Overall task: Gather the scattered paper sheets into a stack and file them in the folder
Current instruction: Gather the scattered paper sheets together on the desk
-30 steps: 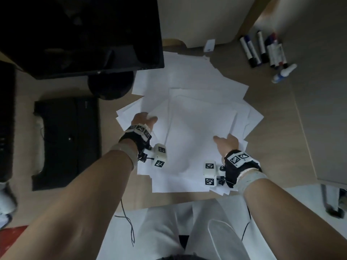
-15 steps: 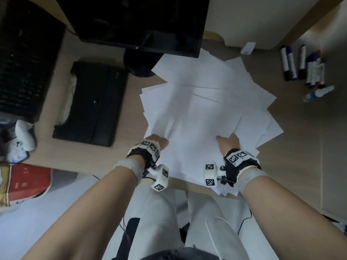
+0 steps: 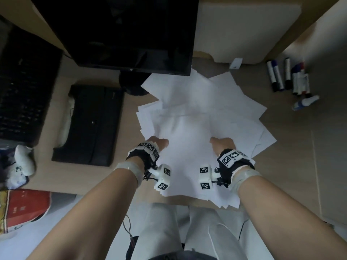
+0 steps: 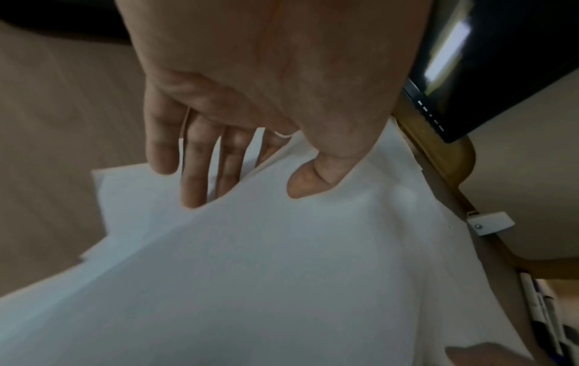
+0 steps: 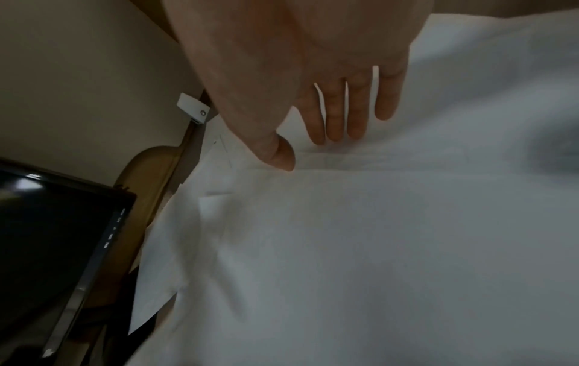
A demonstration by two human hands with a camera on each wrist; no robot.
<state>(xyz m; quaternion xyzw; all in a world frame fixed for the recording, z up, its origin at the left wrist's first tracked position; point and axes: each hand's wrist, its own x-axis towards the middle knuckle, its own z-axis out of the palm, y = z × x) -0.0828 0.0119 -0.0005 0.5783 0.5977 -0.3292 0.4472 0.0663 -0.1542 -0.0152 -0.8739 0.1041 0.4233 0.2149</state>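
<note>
Several white paper sheets (image 3: 197, 119) lie fanned out in a loose pile on the wooden desk (image 3: 300, 156). My left hand (image 3: 157, 143) is at the pile's near left. In the left wrist view the left hand (image 4: 244, 188) has its thumb on top of the upper sheets (image 4: 282, 272) and its fingers (image 4: 194, 183) slipped under their edge. My right hand (image 3: 222, 142) is at the near right. In the right wrist view the right hand (image 5: 310, 153) has its thumb on the sheets (image 5: 376, 247), with the fingertips hidden behind a raised paper edge. A black folder (image 3: 90, 124) lies shut, left of the pile.
A dark monitor (image 3: 131, 34) stands behind the pile, its round base touching the far sheets. A black keyboard (image 3: 20, 87) lies far left. Several markers (image 3: 287, 76) and a small white bottle (image 3: 306, 103) lie at the back right. The near sheets overhang the desk's front edge.
My left hand has slid from the pile's left edge nearer to me. The right hand has stayed on the near right sheets. The view has swung left, so the whole folder shows.
</note>
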